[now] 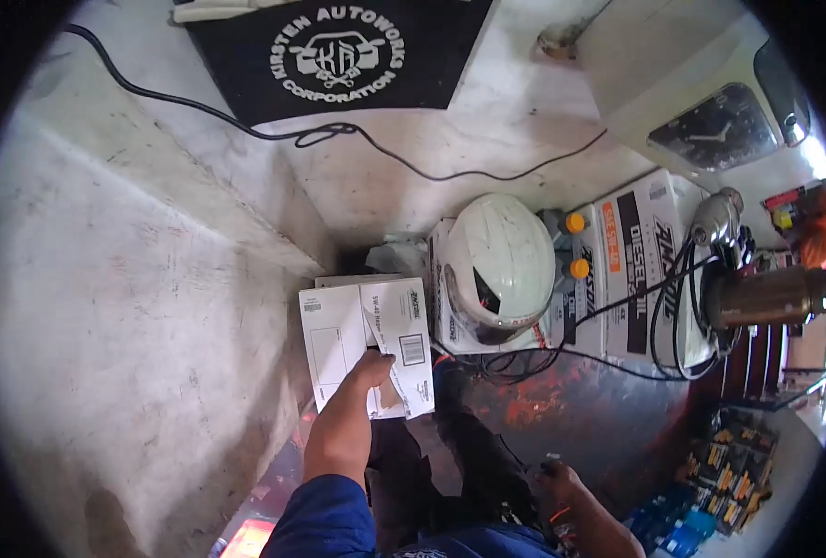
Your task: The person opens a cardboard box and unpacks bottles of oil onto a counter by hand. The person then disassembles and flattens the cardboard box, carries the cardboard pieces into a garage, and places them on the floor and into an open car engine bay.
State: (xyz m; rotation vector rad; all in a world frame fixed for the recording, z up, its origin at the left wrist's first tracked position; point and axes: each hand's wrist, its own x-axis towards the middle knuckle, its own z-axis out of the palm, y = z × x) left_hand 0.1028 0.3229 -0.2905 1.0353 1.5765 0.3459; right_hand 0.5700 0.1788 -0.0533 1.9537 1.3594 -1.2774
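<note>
our left hand (373, 370) is clutching the white carton (343, 321) at its top seam, "5w-40" showing, beside the helmet (504, 260); our right hand's (559, 482) grip, we can't tell. "kirsten autoworks corporation" tops the banner (339, 58)!

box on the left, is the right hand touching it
No, the left hand is on the box, while the right hand is apart from it.

Wht box (336, 325) w/ blk barcode (414, 350)
</note>
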